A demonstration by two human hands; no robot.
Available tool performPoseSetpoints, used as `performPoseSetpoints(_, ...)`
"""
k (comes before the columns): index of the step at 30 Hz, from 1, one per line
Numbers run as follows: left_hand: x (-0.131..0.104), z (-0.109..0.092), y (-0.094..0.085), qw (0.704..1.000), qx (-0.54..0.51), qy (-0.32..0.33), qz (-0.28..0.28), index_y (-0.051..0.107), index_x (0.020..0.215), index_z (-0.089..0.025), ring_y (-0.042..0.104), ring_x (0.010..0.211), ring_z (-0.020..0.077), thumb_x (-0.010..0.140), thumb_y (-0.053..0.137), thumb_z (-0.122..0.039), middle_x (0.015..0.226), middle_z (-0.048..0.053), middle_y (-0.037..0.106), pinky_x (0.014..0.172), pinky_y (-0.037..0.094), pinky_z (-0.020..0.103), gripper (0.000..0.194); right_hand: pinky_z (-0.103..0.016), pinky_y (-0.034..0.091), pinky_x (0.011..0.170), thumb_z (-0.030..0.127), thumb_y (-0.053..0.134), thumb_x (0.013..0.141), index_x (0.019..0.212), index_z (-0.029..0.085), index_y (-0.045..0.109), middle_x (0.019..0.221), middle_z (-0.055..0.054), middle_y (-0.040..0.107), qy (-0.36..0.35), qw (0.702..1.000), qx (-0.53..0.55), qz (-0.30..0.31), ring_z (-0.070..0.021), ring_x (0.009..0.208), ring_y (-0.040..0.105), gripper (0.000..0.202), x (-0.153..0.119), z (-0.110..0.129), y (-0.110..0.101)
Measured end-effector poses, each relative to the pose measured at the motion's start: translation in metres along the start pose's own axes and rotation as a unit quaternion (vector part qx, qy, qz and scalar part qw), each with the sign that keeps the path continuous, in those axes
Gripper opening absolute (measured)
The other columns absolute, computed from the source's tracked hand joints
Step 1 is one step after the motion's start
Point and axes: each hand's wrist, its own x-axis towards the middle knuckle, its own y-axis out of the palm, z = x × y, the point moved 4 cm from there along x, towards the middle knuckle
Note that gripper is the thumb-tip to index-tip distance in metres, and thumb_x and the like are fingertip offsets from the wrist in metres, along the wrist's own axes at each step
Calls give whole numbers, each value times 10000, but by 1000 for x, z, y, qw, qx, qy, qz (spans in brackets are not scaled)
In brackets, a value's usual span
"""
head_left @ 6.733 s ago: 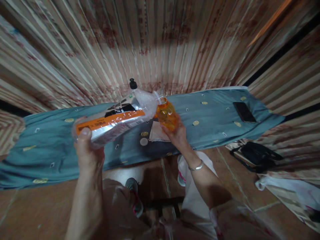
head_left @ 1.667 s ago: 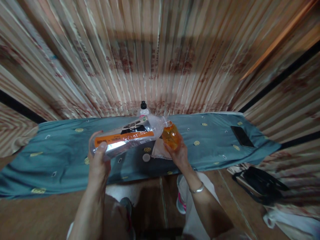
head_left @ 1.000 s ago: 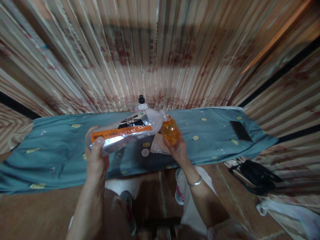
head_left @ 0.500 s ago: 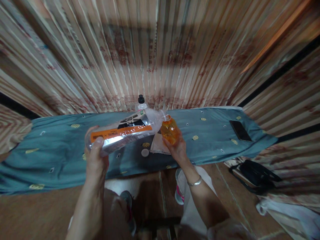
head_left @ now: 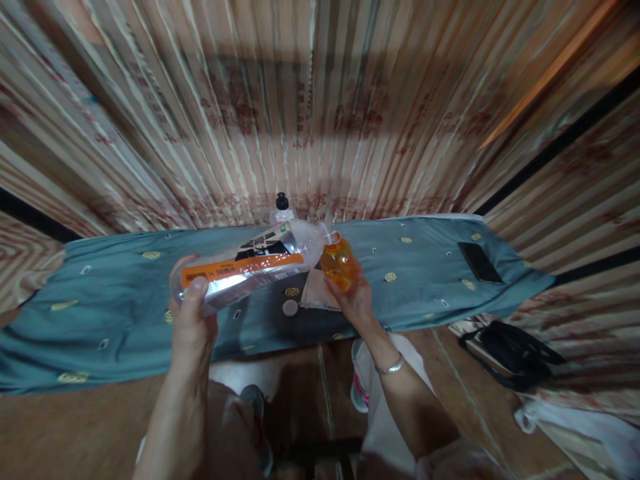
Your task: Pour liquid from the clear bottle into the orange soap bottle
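Note:
My left hand [head_left: 194, 303] is wrapped round the base of a large clear plastic bottle [head_left: 250, 262] with a silver and orange label. The bottle lies tilted almost level, its neck pointing right. In my right hand [head_left: 356, 300] is a small orange see-through bottle [head_left: 340, 262], held tipped with its mouth up at the big bottle's neck. Whether the two mouths touch I cannot tell. Below them on the cloth are a white round cap [head_left: 290, 307] and a folded beige cloth [head_left: 319, 293]. Behind the large bottle stands a clear bottle with a black top [head_left: 283, 202], partly hidden.
A teal patterned cloth [head_left: 125, 300] covers the long table. A black phone [head_left: 480, 262] lies at its right end. Pleated curtains [head_left: 320, 120] hang behind. On the floor at right sits a black bag [head_left: 510, 353], with a white plastic bag [head_left: 580, 427] nearer.
The small orange bottle has dropped very slightly from the large bottle's neck. Both hands keep their hold, and the rest looks the same.

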Motion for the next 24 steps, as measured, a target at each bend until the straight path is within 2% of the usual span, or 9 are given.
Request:
performPoseSetpoints(4, 1, 1, -1, 1000, 8, 8, 16, 689, 1001, -218, 606, 728, 175, 607, 895, -492, 905, 15, 677, 726, 605, 346, 523, -507, 643, 1059, 509, 767, 848, 1425, 228, 591, 1346, -130, 782, 3, 1000, 7, -1, -324, 1227, 771, 666, 0, -2, 1)
performPoseSetpoints(10, 3, 2, -3, 1000, 5, 6, 9, 685, 996, -218, 634, 749, 185, 572, 922, -499, 891, 12, 687, 729, 607, 335, 561, -532, 633, 1076, 512, 766, 833, 1416, 210, 587, 1331, -141, 784, 5, 1000, 13, -5, -339, 1235, 767, 681, 0, -1, 1)
performPoseSetpoints(15, 2, 2, -2, 1000, -10, -16, -3, 691, 1023, -215, 663, 746, 200, 535, 938, -469, 897, 19, 715, 739, 625, 366, 602, -510, 660, 1022, 489, 766, 835, 1416, 225, 579, 1292, -122, 798, 10, 1000, 7, 4, -319, 1175, 787, 665, 0, 0, 0)
performPoseSetpoints(21, 2, 2, -3, 1000, 7, -7, 3, 710, 989, -264, 657, 719, 218, 577, 897, -482, 885, 24, 704, 661, 629, 369, 503, -529, 666, 1012, 506, 773, 830, 1376, 216, 613, 1269, -141, 804, -5, 1000, 16, -4, -355, 1166, 789, 638, 0, -2, 1)
performPoseSetpoints(24, 2, 3, -5, 1000, 20, -3, 14, 720, 1001, -293, 692, 791, 257, 622, 879, -485, 932, 42, 714, 658, 631, 384, 454, -526, 669, 1004, 518, 767, 843, 1396, 207, 610, 1279, -153, 800, -8, 1000, 12, -8, -360, 1166, 790, 654, -1, -3, 2)
